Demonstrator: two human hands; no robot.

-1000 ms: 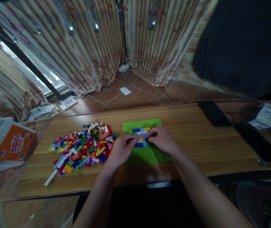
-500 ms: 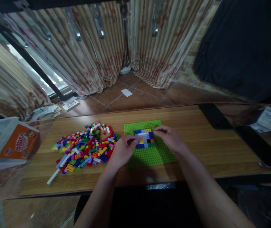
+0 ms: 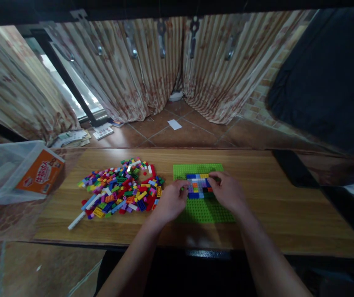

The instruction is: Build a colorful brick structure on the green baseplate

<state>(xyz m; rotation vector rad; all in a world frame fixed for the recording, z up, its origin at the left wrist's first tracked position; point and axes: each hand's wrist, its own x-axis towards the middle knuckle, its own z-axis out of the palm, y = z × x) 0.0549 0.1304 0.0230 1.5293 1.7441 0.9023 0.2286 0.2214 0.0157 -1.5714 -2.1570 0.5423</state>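
A green studded baseplate lies on the wooden table in front of me. On it sits a flat block of toy building bricks in blue, light blue, yellow, orange and black. My left hand is at the left edge of this block, its fingers curled in and thumb close to the forefinger. At the block's right edge is my right hand, fingertips pinched together and touching the bricks there. Whatever either hand holds is too small or hidden to make out.
Left of the baseplate is a spread heap of loose bricks, with a long white piece sticking out. A clear plastic box with an orange label stands at the far left. Dark flat objects lie along the table's right side.
The camera view has shifted, so the table things appear further right. My right hand has moved left onto the right edge of the brick block. My left hand stays by its left edge.
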